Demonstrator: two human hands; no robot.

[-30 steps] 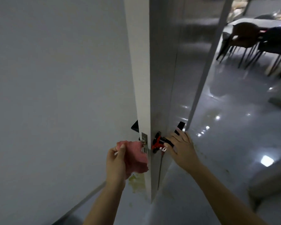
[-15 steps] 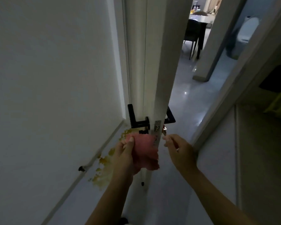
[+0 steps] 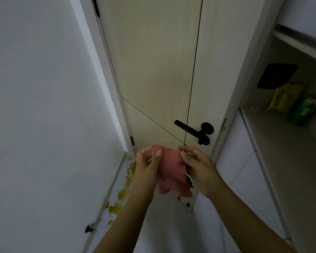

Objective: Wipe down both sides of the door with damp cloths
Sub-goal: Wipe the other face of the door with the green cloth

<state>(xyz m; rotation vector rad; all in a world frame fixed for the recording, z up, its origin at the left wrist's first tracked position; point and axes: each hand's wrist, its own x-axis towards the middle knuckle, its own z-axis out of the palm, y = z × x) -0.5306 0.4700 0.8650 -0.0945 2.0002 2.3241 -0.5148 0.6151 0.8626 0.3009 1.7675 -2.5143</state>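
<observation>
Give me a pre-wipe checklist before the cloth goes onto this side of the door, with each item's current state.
1. Pink cloth in hand: ok, left hand and right hand both grip it.
2. Cloth spread flat: not ok, bunched.
3. Cloth damp: cannot tell.
4. Pale wood-grain door shut, face reachable: ok.
5. Black lever handle unobstructed: ok.
6. Floor by door clean: not ok, yellow stain along the wall.

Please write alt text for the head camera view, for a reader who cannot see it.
Both hands, left hand and right hand, hold a crumpled pink cloth in front of a closed pale door with a black lever handle. Yellowish stains mark the floor by the left wall; a shelf at right holds packets.
</observation>
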